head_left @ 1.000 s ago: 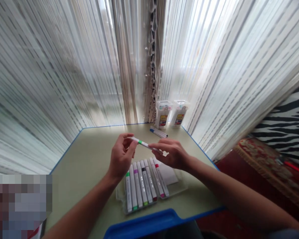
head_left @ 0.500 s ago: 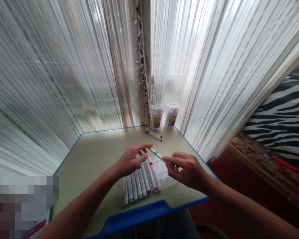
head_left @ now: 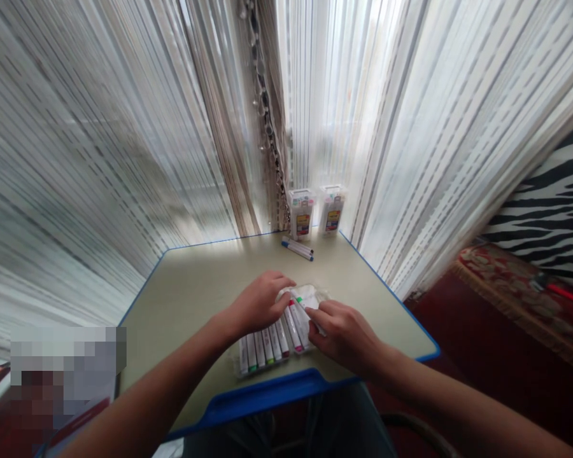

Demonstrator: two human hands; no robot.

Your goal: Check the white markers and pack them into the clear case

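My right hand [head_left: 342, 327] is closed around a white marker [head_left: 303, 306] with a green band, which lies slanted over the right part of a clear plastic marker case [head_left: 239, 374]. Inside the case, several white markers [head_left: 263, 346] stand side by side, with green, lime, dark red and pink ends toward me. Beside the held one is a marker with a red band [head_left: 291, 304]. My left hand [head_left: 265, 300] curls over the far end of the case, thumb and fingers about its rim; its fingertips are close to the held marker's far end and partly hidden.
Blue-capped markers [head_left: 297, 248] lie farther back on the blue-edged table [head_left: 186, 280]. Two clear marker boxes [head_left: 302, 216] stand upright at the back corner, before string curtains [head_left: 172, 127]. A raised blue lip [head_left: 267, 397] runs along the near edge.
My right hand has lowered the green-banded marker from above the case into its right side. My left hand has shifted toward the case's far rim. The view has tilted slightly.
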